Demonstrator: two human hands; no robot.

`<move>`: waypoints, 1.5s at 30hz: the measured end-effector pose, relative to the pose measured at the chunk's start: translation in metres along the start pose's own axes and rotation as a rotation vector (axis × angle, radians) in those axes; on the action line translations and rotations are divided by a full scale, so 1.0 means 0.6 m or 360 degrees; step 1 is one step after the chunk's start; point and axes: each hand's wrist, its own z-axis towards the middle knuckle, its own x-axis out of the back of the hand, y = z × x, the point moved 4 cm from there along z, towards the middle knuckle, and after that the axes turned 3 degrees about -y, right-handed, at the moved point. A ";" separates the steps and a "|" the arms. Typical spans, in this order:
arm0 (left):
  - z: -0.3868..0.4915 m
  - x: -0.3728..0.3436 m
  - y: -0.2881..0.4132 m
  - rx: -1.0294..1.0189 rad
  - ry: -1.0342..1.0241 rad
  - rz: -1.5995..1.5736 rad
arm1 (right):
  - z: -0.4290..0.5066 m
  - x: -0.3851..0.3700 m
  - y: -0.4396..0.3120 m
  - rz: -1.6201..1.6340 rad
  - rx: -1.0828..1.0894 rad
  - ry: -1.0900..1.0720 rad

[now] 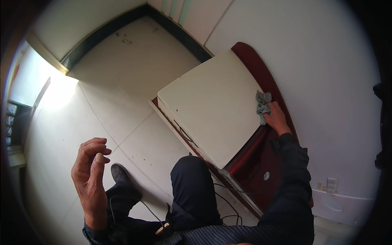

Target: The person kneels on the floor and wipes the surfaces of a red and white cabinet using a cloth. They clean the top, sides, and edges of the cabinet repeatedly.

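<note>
My right hand (277, 118) grips a crumpled grey-green cloth (263, 105). The cloth lies against the right edge of a broad white top (208, 107), where it meets a raised dark red border (260, 69). Below the hand, the same low cabinet-like unit has a glossy dark red panel (249, 153) with a round silvery disc (266, 175). On the left, my left hand (92, 174) is held in the air above the floor, fingers half curled and holding nothing. A thin dark strip or mark (186, 133) runs near the top's front edge.
My bent knee (191, 180) is close to the unit's front edge. Black cables (228, 203) trail on the floor beside it. A white wall (324, 92) stands behind, with a wall switch or socket (331, 185). Dark skirting (107, 35) borders the tiled floor (131, 76).
</note>
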 end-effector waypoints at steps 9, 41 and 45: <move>0.006 -0.004 -0.009 0.0007 -0.0062 -0.0093 | -0.140 0.001 -0.197 0.0253 0.0523 -0.0128; 0.002 0.014 -0.016 0.0063 -0.0010 -0.0102 | -0.077 -0.041 -0.521 0.0350 0.1219 -0.0074; 0.005 0.008 -0.012 0.0044 -0.0026 -0.0146 | -0.061 -0.041 -0.510 0.0438 0.1218 0.0010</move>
